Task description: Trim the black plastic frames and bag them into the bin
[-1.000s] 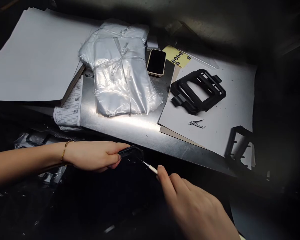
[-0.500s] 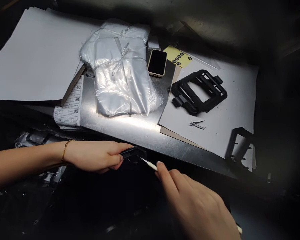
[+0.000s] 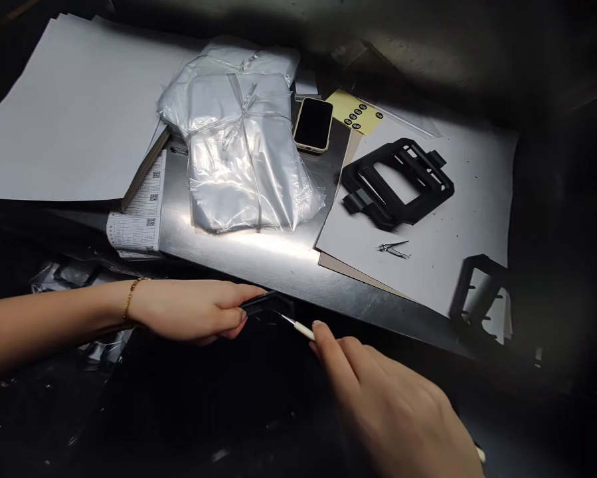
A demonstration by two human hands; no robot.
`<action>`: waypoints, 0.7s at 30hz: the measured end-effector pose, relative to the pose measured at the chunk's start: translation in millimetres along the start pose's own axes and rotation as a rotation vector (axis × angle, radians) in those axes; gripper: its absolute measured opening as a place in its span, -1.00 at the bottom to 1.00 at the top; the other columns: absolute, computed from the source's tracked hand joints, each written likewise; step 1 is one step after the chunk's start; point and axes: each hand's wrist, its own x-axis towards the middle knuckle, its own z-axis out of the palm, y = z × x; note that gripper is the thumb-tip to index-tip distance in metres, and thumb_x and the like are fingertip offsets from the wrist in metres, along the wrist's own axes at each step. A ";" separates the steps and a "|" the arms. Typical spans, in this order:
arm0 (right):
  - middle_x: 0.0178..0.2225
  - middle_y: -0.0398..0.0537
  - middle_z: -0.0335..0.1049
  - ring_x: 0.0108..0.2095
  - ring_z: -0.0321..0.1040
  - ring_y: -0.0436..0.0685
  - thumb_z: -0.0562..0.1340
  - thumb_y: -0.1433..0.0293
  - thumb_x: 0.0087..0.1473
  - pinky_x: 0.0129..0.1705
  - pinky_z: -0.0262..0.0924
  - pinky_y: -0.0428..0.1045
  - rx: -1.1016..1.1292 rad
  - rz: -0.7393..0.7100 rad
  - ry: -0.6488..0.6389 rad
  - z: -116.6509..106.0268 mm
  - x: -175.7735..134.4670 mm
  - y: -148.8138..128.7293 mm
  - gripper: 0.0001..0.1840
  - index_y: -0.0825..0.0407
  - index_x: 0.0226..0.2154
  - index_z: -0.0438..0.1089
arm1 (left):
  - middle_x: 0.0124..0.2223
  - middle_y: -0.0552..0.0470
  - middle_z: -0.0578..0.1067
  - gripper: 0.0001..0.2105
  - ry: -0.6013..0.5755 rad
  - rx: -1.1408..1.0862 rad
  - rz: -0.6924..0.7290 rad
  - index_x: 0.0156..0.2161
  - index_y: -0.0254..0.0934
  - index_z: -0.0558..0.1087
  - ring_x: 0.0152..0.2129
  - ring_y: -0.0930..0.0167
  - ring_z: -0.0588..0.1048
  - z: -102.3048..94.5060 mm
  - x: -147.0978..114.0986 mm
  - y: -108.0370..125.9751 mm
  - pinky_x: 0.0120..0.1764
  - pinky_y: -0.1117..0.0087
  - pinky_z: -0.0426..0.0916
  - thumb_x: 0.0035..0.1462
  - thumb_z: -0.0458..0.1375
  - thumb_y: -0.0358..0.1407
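Observation:
A black plastic frame part (image 3: pixel 273 303) is pinched between the thumb and fingers of my left hand (image 3: pixel 193 310), just off the table's front edge. Much of this part merges with the dark below it. My right hand (image 3: pixel 392 395) grips a thin tool with a cream handle (image 3: pixel 305 330) and a narrow metal tip, perhaps a craft knife. The tip points left and lies at the black part; whether it touches is too dark to tell. The handle's far end shows past my right wrist.
On the metal table (image 3: pixel 258 259) lie tied clear plastic bags (image 3: pixel 241 153), a phone (image 3: pixel 313 124) and a yellow sticker sheet (image 3: pixel 355 113). White board (image 3: pixel 427 252) bears black frames (image 3: pixel 398 182) and small nippers (image 3: pixel 394 249). A paper stack (image 3: pixel 79 113) stands left.
Both hands, the part and the tool keep almost the same pose. My right hand and the tool have shifted very slightly to the right.

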 end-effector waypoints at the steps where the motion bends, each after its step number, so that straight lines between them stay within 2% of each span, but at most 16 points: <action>1: -0.65 -0.20 0.16 -0.69 0.13 -0.09 -0.08 0.71 -0.04 -0.63 -0.03 -0.13 0.000 -0.004 -0.002 0.1 0.3 0.4 -0.63 0.27 -0.17 0.23 | -0.46 0.19 0.18 -0.78 0.000 -0.002 -0.002 -0.11 -0.18 0.16 -0.68 0.61 0.11 0.0 -0.1 -0.3 -0.67 0.59 0.03 0.13 -0.18 -0.35; 9: -0.67 -0.22 0.12 -0.70 0.12 -0.08 -0.05 0.74 -0.15 -0.64 0.00 -0.14 -0.032 -0.030 -0.050 -2.3 -2.4 0.3 -0.58 0.29 -0.19 0.26 | -0.47 0.19 0.18 -0.78 0.012 0.021 -0.010 -0.12 -0.18 0.18 -0.67 0.60 0.12 1.4 -1.4 1.0 -0.66 0.60 0.06 0.13 -0.18 -0.36; 13: -0.66 -0.20 0.17 -0.70 0.16 -0.06 -0.02 0.73 -0.22 -0.68 0.01 -0.13 0.043 -0.040 -0.091 -6.9 -5.1 4.0 -0.54 0.27 -0.20 0.28 | -0.48 0.18 0.17 -0.78 0.011 0.028 -0.004 -0.13 -0.20 0.20 -0.67 0.59 0.11 2.0 -0.7 0.5 -0.66 0.58 0.05 0.13 -0.18 -0.36; 15: -0.65 -0.21 0.20 -0.69 0.18 -0.06 0.01 0.66 -0.11 -0.69 0.00 -0.14 0.213 0.030 -0.110 -7.4 -5.4 10.7 -0.64 0.16 -0.23 0.30 | -0.46 0.18 0.17 -0.78 0.014 0.002 -0.014 -0.11 -0.19 0.18 -0.68 0.60 0.11 1.7 -0.6 -0.8 -0.66 0.58 0.03 0.13 -0.18 -0.35; 18: -0.61 -0.22 0.26 -0.64 0.23 -0.06 0.02 0.44 0.09 -0.62 0.05 -0.15 0.424 0.261 -0.018 4.5 -4.2 30.7 -0.81 0.05 -0.27 0.30 | -0.47 0.19 0.15 -0.78 -0.006 -0.052 -0.020 -0.09 -0.18 0.16 -0.70 0.62 0.07 1.1 -0.8 -3.1 -0.69 0.59 -0.01 0.15 -0.18 -0.33; 21: -0.51 -0.13 0.31 -0.52 0.28 0.01 0.02 0.41 0.10 -0.54 0.10 -0.11 0.254 0.458 0.061 39.6 -2.4 59.4 -0.77 0.09 -0.19 0.28 | -0.48 0.20 0.14 -0.79 -0.026 -0.077 0.002 -0.11 -0.19 0.16 -0.71 0.63 0.05 0.8 -0.3 -4.2 -0.69 0.60 -0.02 0.16 -0.19 -0.33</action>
